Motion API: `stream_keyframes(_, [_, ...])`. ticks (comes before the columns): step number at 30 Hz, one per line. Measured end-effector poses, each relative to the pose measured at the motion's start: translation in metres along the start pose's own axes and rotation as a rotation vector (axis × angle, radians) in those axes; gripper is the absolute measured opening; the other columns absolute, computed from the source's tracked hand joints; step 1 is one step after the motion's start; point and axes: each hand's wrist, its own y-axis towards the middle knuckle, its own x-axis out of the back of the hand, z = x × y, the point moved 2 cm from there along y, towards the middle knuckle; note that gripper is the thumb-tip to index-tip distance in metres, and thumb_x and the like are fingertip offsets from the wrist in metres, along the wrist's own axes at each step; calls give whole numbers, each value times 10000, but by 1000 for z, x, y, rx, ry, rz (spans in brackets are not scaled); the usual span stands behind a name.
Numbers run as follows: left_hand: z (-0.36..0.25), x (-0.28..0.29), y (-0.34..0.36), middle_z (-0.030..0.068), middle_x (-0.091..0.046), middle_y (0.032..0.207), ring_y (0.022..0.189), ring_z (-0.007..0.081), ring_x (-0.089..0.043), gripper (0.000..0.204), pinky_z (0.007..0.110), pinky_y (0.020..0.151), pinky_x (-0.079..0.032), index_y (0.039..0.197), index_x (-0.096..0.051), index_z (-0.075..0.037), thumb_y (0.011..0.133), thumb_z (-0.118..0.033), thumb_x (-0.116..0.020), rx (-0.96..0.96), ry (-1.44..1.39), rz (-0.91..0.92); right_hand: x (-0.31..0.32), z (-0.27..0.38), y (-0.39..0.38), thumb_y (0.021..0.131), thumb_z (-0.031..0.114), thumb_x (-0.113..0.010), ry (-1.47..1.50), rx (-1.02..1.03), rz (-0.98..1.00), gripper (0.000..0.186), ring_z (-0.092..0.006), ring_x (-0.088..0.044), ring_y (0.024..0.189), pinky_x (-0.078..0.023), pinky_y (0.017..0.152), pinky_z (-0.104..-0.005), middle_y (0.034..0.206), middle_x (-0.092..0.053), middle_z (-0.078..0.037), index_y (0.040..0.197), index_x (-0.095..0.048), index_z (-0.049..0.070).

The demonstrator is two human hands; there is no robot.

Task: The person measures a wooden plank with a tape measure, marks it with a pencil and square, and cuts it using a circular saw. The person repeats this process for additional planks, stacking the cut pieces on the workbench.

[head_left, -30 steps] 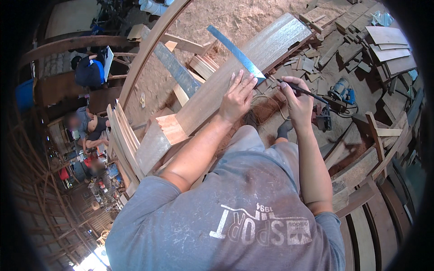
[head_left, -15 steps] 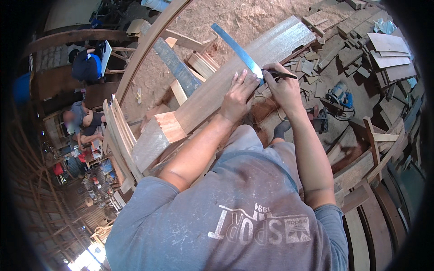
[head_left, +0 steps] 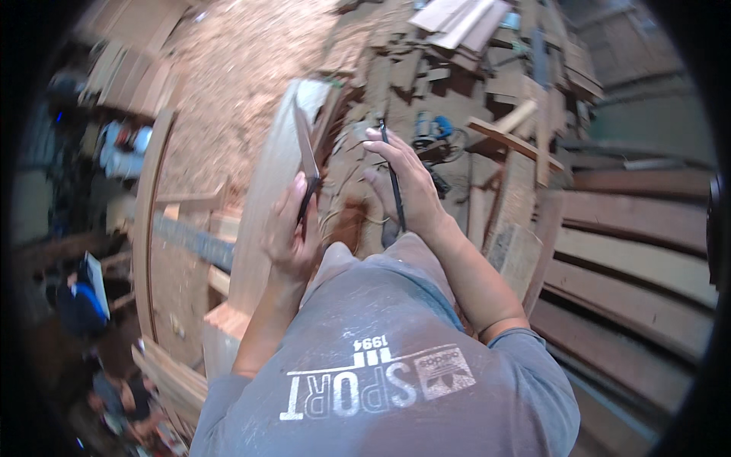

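Observation:
My left hand (head_left: 289, 240) is closed around the dark handle of a try square (head_left: 306, 145), whose metal blade points away from me above the board. Beneath it lies a long wooden board (head_left: 263, 167), running away from me along my left side. Held by my right hand (head_left: 417, 186), to the right of the board, is a slim black pen (head_left: 394, 179). The pen lies along the palm, with the fingers fairly straight and the thumb bent in. A gap separates the two hands, and the square touches only the left one.
A blue power tool (head_left: 432, 129) with a cord sits on the ground beyond my right hand. Wood offcuts (head_left: 403, 68) lie ahead, and long planks (head_left: 632, 266) are stacked at right. Sawdust (head_left: 228, 68) covers the far-left floor. Another person (head_left: 84, 301) is at left.
My left hand has lifted the try square off the board and turned it. My right hand, with the pen, has drawn away from the board. The view has swung to the right.

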Motion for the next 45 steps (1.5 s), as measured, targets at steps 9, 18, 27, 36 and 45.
stream_keyframes(9, [-28,-34,24,203,-793,1159,1068,318,-781,371,385,928,-615,1311,-737,5,950,-32,-814,-151,-522,493,99,59,-114,925,181,-867,-158,-505,2,297,-338,-771,1058,-589,954,-422,1124,-793,-201,1164,-767,35])
stream_keyframes(18, [117,-54,6,183,-687,1415,1332,386,-635,436,497,1146,-483,1290,-772,-77,956,-348,-845,74,4,504,136,23,-345,1075,244,-670,-990,-858,-406,340,-489,-674,1045,-519,888,-561,1095,-721,-262,1341,-725,38])
stream_keyframes(27, [205,-35,-43,259,-538,1555,1453,462,-480,688,589,1209,-381,1442,-660,-64,969,-547,-791,207,401,358,179,-13,-390,985,291,-735,-1024,-1596,74,370,-458,-740,1117,-591,963,-533,1124,-778,-267,1148,-771,-40])
stream_keyframes(36, [201,-24,-46,260,-540,1552,1446,486,-474,729,634,1224,-328,1424,-666,-87,919,-595,-804,307,504,284,275,-170,-155,871,229,-828,-885,-1236,7,611,-438,-703,1260,-557,1097,-516,1268,-738,-304,1386,-656,-50])
stream_keyframes(45, [188,28,-40,247,-564,1530,1414,463,-520,681,581,1203,-393,1430,-668,-74,943,-526,-817,477,564,119,264,-364,-96,909,162,-783,-722,-1223,-15,910,-484,-596,1395,-489,1174,-534,1515,-562,-363,1651,-283,-1])
